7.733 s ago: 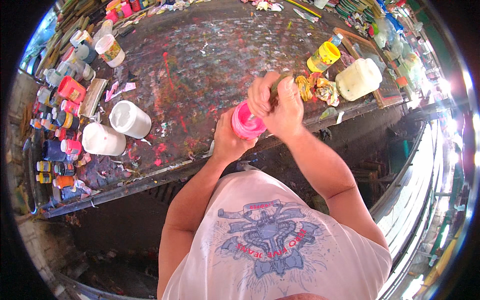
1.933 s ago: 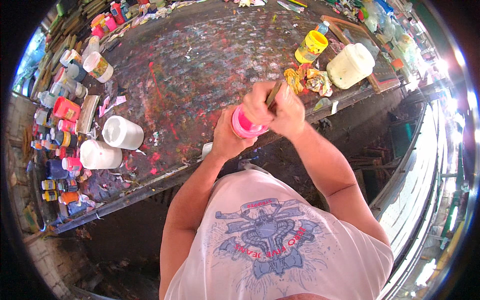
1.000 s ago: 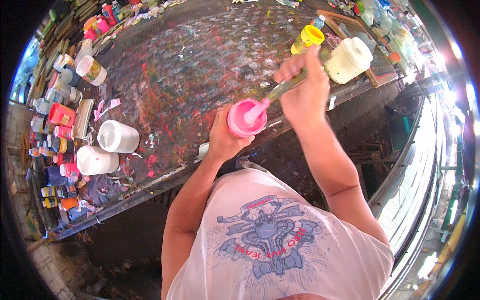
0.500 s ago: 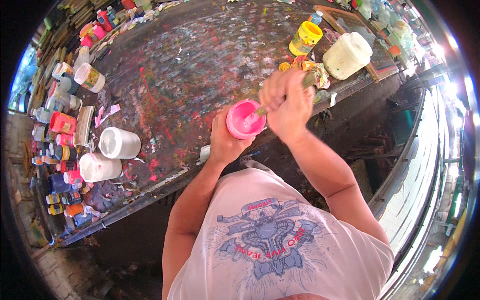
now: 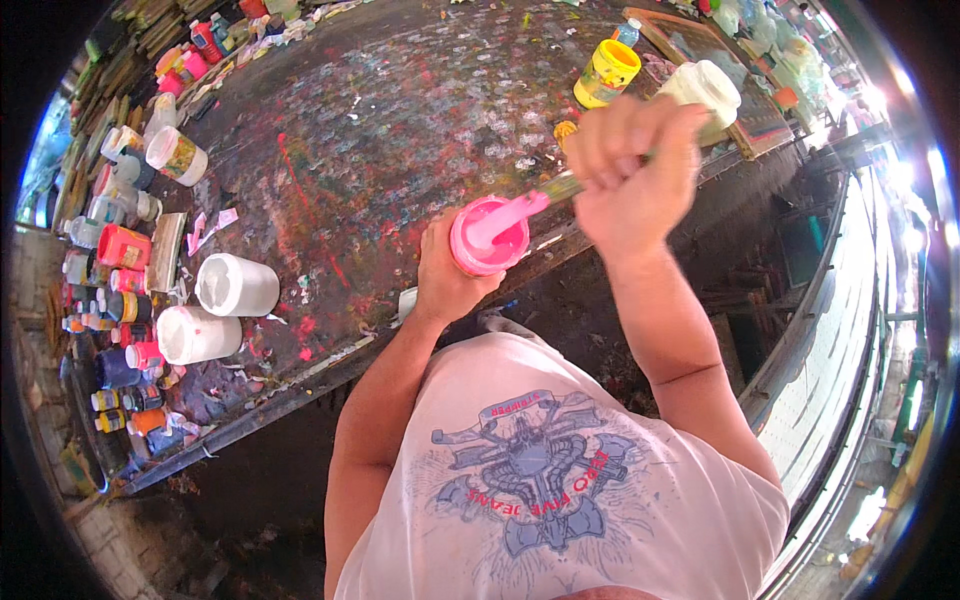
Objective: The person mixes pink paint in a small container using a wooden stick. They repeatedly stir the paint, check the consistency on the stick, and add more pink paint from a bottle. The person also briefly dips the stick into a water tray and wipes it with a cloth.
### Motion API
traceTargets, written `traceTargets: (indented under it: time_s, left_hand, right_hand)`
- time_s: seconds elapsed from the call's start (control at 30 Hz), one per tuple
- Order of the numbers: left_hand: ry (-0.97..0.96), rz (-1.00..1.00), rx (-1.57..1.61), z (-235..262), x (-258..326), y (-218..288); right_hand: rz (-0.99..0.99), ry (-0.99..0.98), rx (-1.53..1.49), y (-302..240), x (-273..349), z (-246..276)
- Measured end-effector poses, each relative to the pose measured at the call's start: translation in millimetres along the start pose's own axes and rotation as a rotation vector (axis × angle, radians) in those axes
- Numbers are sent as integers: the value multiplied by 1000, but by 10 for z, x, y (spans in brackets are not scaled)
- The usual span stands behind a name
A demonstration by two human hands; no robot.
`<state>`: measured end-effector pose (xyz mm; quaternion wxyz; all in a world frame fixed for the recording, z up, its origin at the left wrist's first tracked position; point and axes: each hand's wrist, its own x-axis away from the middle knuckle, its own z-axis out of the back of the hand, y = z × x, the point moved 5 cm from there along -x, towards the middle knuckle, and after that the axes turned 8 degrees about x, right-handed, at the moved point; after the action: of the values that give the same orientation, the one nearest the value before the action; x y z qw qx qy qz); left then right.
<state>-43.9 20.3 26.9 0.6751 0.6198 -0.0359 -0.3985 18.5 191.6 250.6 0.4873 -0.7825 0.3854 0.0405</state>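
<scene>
Left hand [image 5: 447, 270] raised in front of the chest, fingers curled from below around a held object, forearm rising steeply from the lower edge with the elbow bent. Right hand [image 5: 637, 170] higher and to the right, closed in a fist with knuckles up and thumb side facing left. Right forearm extended diagonally from the shoulder, wrist nearly straight; both arms bare below short sleeves.

2 white tubs [image 5: 237, 285], 1 yellow jar [image 5: 606, 72], 1 pink paint cup [image 5: 487, 236], 1 white jug [image 5: 705, 88].
</scene>
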Motion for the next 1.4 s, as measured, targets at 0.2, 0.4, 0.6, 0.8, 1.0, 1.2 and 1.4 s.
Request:
traceTargets:
  time_s: [0.2,0.4,0.6,0.8,1.0,1.2,1.4]
  left_hand:
    - [9,-24,45,-75,-24,-36]
    - [-6,9,-6,-23,2,-69]
    - [-2,-25,-3,-51,-30,-38]
    - [0,18,-11,-21,-16,-7]
    - [-10,25,-5,-30,0,-15]
    - [-36,100,139,-62,18,-201]
    - [51,50,7,-44,7,-15]
  right_hand:
    - [34,-19,292,543,360,204]
    - [71,-97,54,-29,47,-73]
    - [56,-182,235,625,348,121]
    - [199,-268,-27,162,103,-88]
    - [-312,-489,8,542,263,90]
    - [-254,-619,-85,692,241,-174]
    - [54,-585,157,910,150,-72]
